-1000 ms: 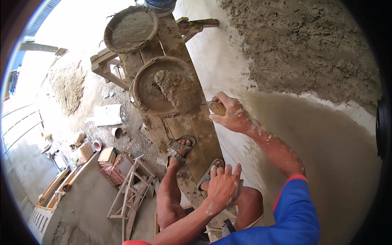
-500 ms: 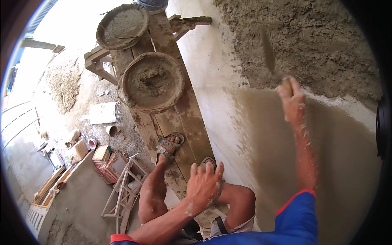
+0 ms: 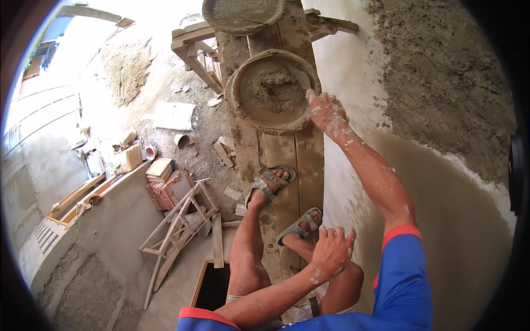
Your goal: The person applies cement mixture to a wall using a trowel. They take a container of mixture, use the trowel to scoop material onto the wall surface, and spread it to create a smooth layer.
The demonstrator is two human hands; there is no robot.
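While hands (image 3: 333, 252) hang apart, right one (image 3: 330, 115) beside basin (image 3: 259, 126)

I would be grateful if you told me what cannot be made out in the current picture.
- Right hand, head view: its back hides the palm and anything gripped at the near basin.
- Left hand, head view: its back hides the palm, so any contact with the knee is unclear.
- Far basin, head view: cut off by the top edge.
- Near basin's floor, head view: covered by mortar.
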